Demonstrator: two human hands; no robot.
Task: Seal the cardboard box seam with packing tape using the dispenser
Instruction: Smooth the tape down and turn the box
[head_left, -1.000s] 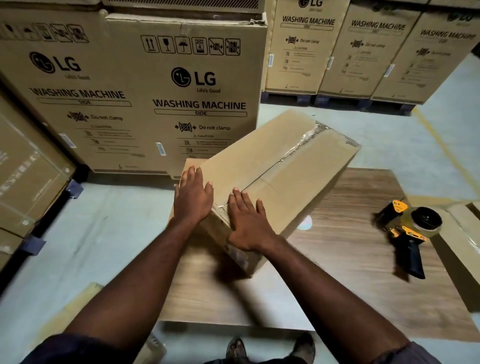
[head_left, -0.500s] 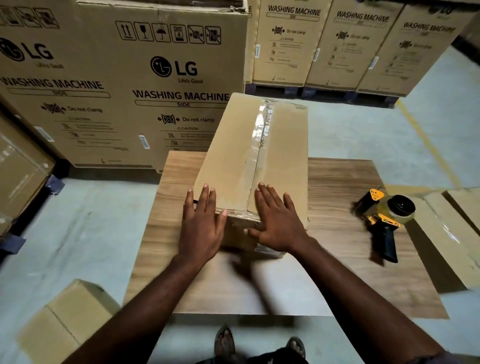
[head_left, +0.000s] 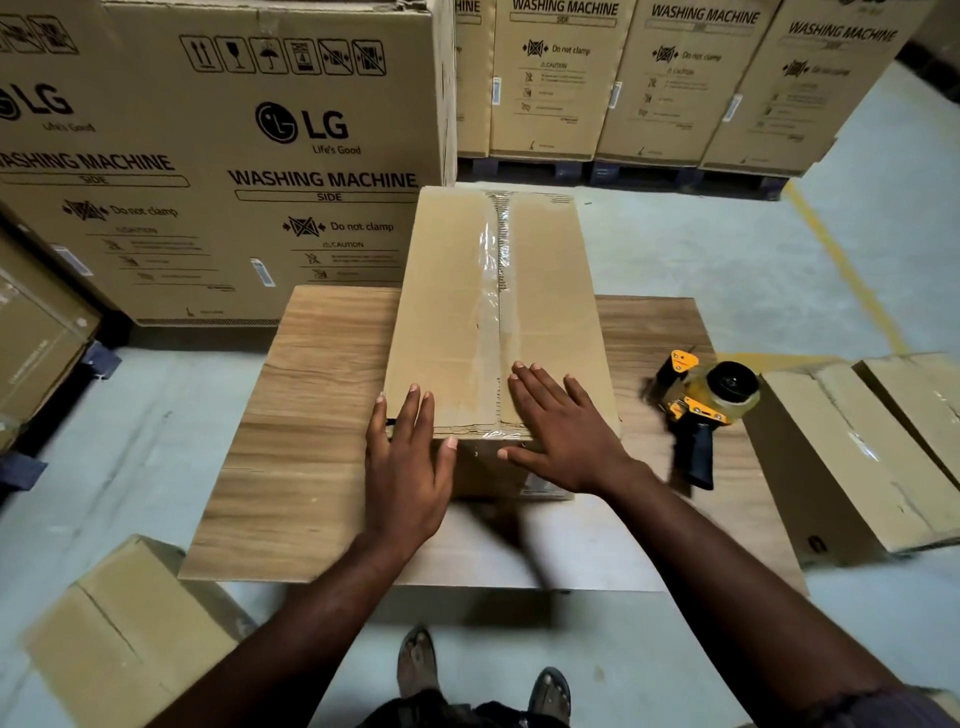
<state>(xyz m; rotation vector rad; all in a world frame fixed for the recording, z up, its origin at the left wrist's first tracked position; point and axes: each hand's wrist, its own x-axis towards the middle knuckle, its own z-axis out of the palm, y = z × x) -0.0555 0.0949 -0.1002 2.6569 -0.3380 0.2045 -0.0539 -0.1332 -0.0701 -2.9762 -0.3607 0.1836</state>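
A long cardboard box (head_left: 447, 291) lies lengthwise on a low wooden table (head_left: 311, 415), its top flaps closed. Clear packing tape (head_left: 491, 291) runs along the centre seam. My left hand (head_left: 408, 462) lies flat over the box's near left corner with fingers straight. My right hand (head_left: 563, 426) presses flat on the near right part of the top, fingers spread beside the seam. A yellow and black tape dispenser (head_left: 706, 405) rests on the table to the right of the box, apart from both hands.
Large washing machine cartons (head_left: 218, 156) stand behind the table, with more (head_left: 675, 83) at the back right. A smaller carton (head_left: 852, 457) sits at the table's right edge and another (head_left: 124, 634) on the floor at lower left. My feet show below the table.
The box has swung from a diagonal pose to straight lengthwise in front of me. Both hands stayed flat on its near end, the right one now further onto the top.
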